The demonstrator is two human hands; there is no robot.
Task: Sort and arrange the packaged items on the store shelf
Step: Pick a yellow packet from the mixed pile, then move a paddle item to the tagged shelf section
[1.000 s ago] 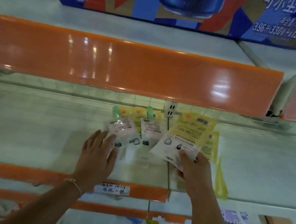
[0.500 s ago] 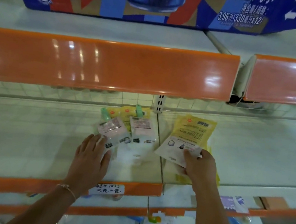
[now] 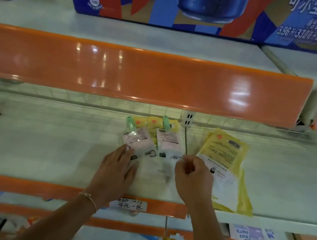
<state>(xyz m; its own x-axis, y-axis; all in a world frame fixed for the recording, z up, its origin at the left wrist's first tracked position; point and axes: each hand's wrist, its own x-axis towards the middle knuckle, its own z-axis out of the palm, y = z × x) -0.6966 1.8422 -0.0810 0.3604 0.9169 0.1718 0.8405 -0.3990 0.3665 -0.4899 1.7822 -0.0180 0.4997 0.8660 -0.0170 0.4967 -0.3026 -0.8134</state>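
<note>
Pink pouch (image 3: 139, 142) under left hand (image 3: 115, 172) fingers (image 3: 125, 152).

Two pouches (image 3: 150, 141) lie side by side on the middle shelf (image 3: 46, 143), with flat packets (image 3: 153, 122) behind them. A stack of packets (image 3: 223, 163) lies to their right, past the shelf seam. A big carton (image 3: 212, 8) stands on the shelf above.

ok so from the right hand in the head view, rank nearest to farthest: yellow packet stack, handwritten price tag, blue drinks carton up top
1. yellow packet stack: on the shelf just right of the right hand, partly under it.
2. handwritten price tag: on the orange shelf edge, down and left.
3. blue drinks carton: upper shelf, far beyond.
</note>
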